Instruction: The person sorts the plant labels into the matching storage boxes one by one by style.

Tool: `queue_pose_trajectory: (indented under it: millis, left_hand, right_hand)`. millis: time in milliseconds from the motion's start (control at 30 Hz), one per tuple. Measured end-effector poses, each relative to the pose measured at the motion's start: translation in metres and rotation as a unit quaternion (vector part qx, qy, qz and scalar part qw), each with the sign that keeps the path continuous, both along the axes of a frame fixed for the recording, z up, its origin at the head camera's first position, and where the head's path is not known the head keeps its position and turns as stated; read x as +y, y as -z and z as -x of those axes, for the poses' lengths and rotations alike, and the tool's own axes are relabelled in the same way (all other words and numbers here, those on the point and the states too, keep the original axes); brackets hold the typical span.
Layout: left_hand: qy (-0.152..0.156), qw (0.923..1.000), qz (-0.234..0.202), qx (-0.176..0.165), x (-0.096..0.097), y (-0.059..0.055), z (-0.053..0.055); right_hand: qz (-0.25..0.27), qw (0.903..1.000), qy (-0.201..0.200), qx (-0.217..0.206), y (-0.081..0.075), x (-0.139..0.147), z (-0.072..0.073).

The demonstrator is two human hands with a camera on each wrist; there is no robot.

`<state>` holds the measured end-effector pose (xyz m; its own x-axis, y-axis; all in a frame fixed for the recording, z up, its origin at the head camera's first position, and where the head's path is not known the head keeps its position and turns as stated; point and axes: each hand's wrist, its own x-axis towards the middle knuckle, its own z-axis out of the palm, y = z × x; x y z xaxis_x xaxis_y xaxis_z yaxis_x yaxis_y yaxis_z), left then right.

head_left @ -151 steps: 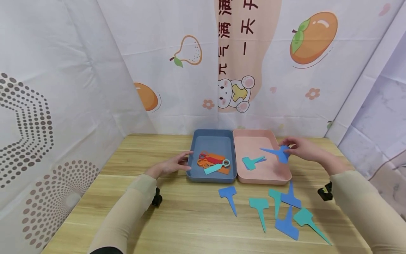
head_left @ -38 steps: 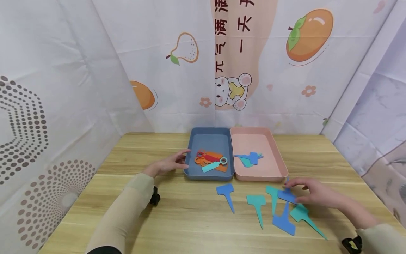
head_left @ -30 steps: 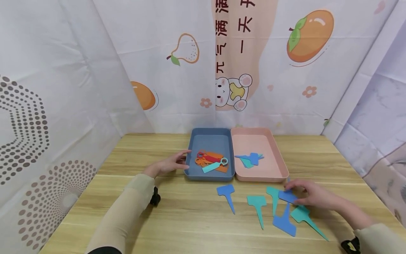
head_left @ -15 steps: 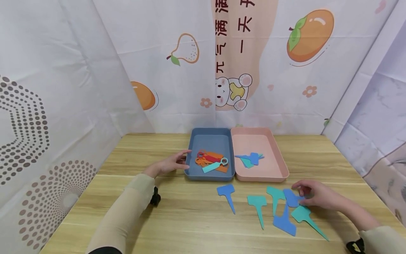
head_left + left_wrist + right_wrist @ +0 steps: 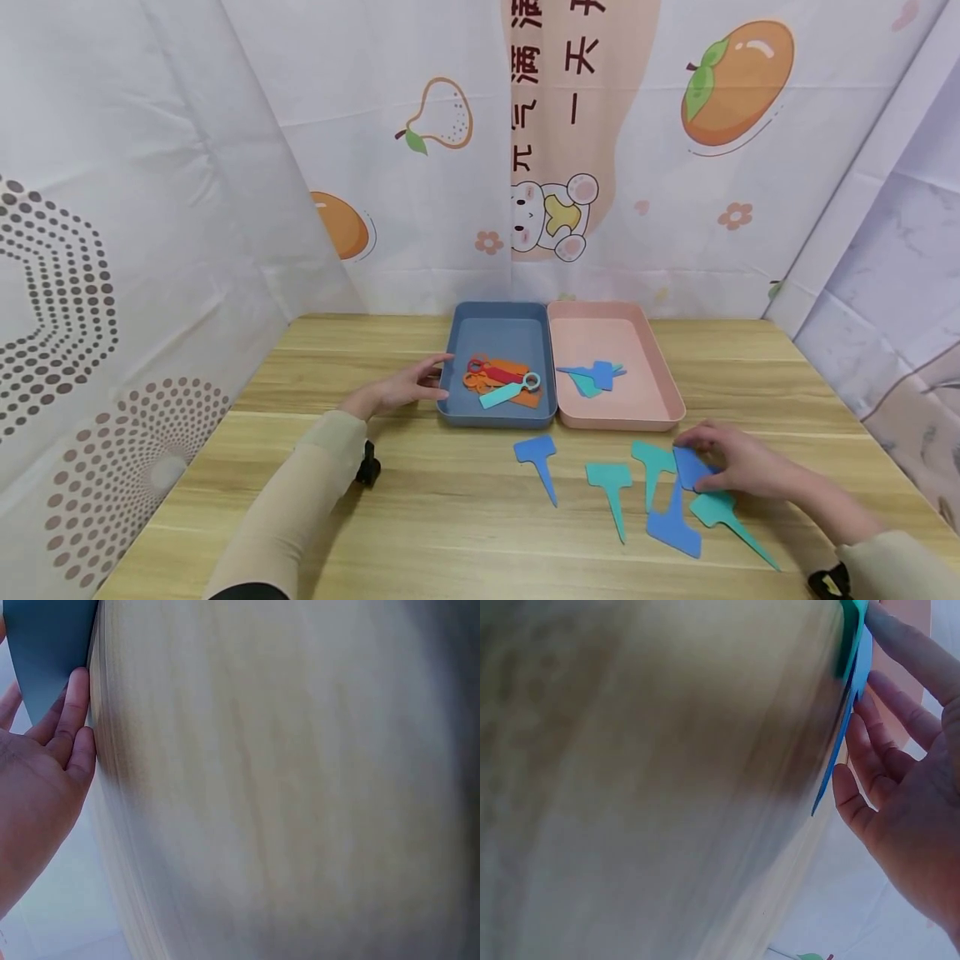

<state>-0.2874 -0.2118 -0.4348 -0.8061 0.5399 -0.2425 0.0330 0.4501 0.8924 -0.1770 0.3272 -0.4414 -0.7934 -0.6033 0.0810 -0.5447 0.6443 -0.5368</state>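
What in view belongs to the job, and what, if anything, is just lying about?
Likely the job:
blue T-shaped tag at right hand
loose T-shaped tags
pink tray, tags inside
blue tray, left hand against it
colored pieces inside blue tray

Likely just surroundings:
printed curtain
wooden table

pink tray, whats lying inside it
The pink tray holds a blue tag on top, with a teal tag partly showing beneath. Ends poke out rightward, but the middles are covered, so I can't count the pile.
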Motion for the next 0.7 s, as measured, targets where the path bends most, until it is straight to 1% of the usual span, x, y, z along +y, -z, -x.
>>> queue_pose_trajectory:
  millis: [100,200,300,400,533,600,700]
  left_hand:
    - [0.000,1.0000,0.000,0.000,-0.001,0.000,0.000]
    - [0.001,1.0000,0.000,0.003,0.000,0.001,-0.001]
    - [0.003,1.0000,-0.001,0.003,-0.001,0.000,-0.001]
    - [0.005,1.0000,0.000,0.003,-0.001,-0.001,0.000]
    - [0.006,1.0000,0.004,0.002,0.000,0.000,0.000]
    - [0.005,1.0000,0.005,0.002,0.000,0.000,0.000]
    - [0.005,1.0000,0.005,0.005,0.000,0.000,0.000]
  right_hand:
    - [0.005,0.9998,-0.010,-0.016,0.000,0.000,0.001]
    - [0.004,0.9993,-0.011,-0.035,-0.002,-0.001,0.002]
    - [-0.001,0.9989,0.002,-0.048,-0.004,-0.001,0.002]
    - [0.003,0.9987,0.014,-0.049,-0.004,0.000,0.002]
    - [0.030,0.9982,0.019,-0.049,-0.002,0.002,0.004]
    - [0.058,0.9974,0.008,-0.041,0.000,0.005,0.006]
    - [0.099,0.9945,-0.018,-0.028,0.001,0.011,0.010]
